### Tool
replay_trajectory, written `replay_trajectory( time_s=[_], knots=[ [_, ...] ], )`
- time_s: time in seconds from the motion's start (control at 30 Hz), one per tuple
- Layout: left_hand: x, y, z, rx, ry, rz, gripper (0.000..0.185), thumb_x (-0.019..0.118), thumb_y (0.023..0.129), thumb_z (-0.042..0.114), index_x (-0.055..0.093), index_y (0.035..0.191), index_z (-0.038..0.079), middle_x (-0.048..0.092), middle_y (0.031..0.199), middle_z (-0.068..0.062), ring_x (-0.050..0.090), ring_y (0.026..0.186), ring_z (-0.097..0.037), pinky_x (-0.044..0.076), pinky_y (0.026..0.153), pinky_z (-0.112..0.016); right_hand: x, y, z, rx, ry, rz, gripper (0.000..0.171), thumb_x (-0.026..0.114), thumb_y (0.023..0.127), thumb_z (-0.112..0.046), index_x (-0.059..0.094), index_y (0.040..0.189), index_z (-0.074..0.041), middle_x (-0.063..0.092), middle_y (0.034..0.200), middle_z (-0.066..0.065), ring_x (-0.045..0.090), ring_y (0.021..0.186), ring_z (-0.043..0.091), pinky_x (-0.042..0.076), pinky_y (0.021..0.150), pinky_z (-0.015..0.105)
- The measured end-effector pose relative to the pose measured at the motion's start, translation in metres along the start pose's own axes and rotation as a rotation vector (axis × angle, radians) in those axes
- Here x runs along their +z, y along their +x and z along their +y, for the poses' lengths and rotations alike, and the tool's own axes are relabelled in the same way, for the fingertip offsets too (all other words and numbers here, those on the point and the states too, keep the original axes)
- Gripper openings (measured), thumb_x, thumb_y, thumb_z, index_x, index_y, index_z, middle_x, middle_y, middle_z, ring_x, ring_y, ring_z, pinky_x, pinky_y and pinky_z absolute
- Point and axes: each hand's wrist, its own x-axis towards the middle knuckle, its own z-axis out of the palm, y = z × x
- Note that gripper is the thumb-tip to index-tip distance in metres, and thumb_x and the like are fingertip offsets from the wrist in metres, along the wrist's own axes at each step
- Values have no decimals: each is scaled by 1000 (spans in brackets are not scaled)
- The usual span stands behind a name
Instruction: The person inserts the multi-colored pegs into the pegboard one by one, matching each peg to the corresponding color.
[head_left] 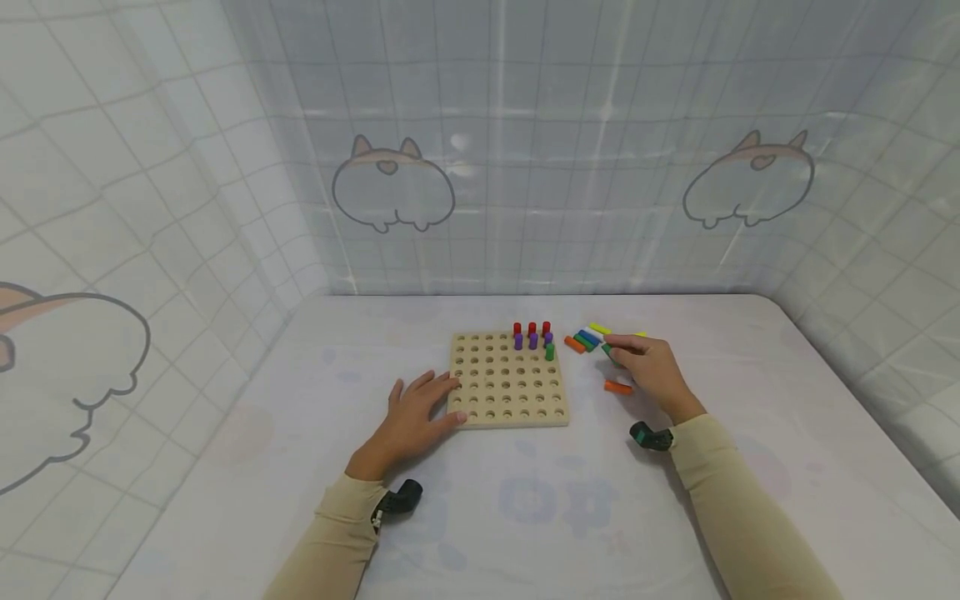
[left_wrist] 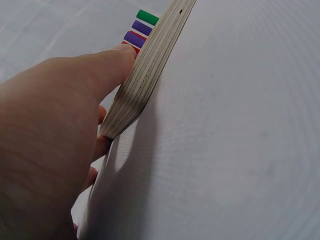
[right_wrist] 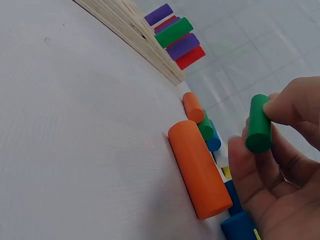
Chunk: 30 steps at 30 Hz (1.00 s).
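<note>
My right hand (head_left: 651,368) pinches a green peg (right_wrist: 259,125) between thumb and fingers, raised beside the loose pegs. A square wooden pegboard (head_left: 513,422) with rows of round holes lies in the middle of the table. At its back right stand three red pegs (head_left: 532,327), three purple pegs (head_left: 533,342) in front of them, and one green peg (head_left: 550,352) at the right edge. My left hand (head_left: 408,423) rests at the board's front left corner, fingers spread, the thumb touching the top; the left wrist view shows fingertips along its side.
Right of the board lies a group of loose pegs, including an orange peg (head_left: 574,344), a blue peg (head_left: 588,337) and a yellow peg (head_left: 600,328). Another orange peg (head_left: 618,387) lies nearer. White tiled-pattern curtains (head_left: 525,208) surround the white-covered table (head_left: 525,517).
</note>
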Motion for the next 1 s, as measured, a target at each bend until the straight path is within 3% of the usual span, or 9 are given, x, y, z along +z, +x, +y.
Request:
replay_trajectory(
  time_s=[0.27, 0.5, 0.8, 1.0],
  knots=[
    [0, -1, -1, 1, 4, 7, 69, 58, 95, 57, 46, 152, 20, 41, 157, -3, 24, 149, -32, 0, 114, -69, 3, 1, 1, 20, 23, -2, 39, 59, 102, -26, 64, 136, -10, 58, 140, 10, 59, 106, 21, 51, 83, 22],
    [0, -1, 0, 14, -1, 12, 69, 58, 95, 57, 46, 152, 19, 42, 157, -4, 25, 149, -33, 1, 113, -70, 5, 2, -2, 32, 45, -17, 39, 55, 104, -27, 62, 137, -9, 57, 139, 11, 59, 104, 25, 52, 86, 26],
    [-3, -3, 4, 3, -15, 4, 68, 60, 95, 54, 46, 152, 19, 41, 157, -3, 24, 149, -31, -1, 114, -68, 8, 4, -2, 22, 128, -7, 38, 54, 104, -23, 60, 134, -1, 61, 124, 17, 59, 98, 23, 53, 83, 28],
    [-4, -4, 4, 0, -16, 4, 67, 59, 96, 54, 46, 152, 20, 40, 158, -2, 25, 149, -30, -1, 114, -68, 11, 4, -9, 48, 204, -7, 39, 55, 103, -22, 56, 137, -1, 58, 132, 15, 63, 101, 22, 54, 89, 31]
  ],
)
